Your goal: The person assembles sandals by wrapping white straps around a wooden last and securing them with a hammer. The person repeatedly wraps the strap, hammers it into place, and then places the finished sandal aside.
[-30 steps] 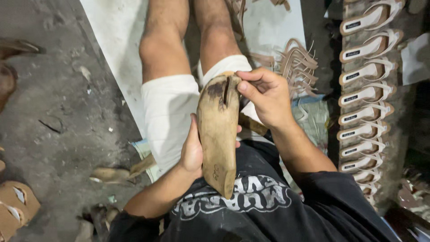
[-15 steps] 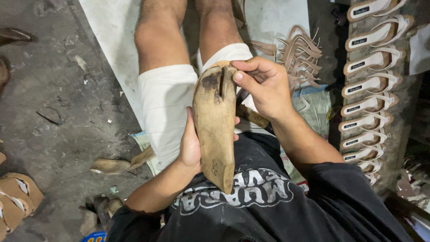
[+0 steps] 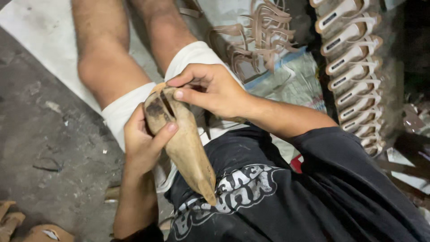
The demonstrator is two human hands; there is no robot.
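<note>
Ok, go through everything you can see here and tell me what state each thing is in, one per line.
Wooden shoe last: held tilted, pointed end toward the person's chest.
Left hand: wrapped around the last.
Right hand: fingertips pinching its top end.
Finished sandals: lined up in a row.
Strap pieces: loosely piled.

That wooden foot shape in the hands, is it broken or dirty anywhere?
Yes. The wooden shoe form has a dark stained patch with a slot at its wide end, beside the left hand thumb. The right hand fingers pinch that end. No cracks show.

Left palm [image 3: 143, 148] hidden behind wooden shoe last [image 3: 183, 143], sandal row [image 3: 354, 67] cut off at top edge
</note>
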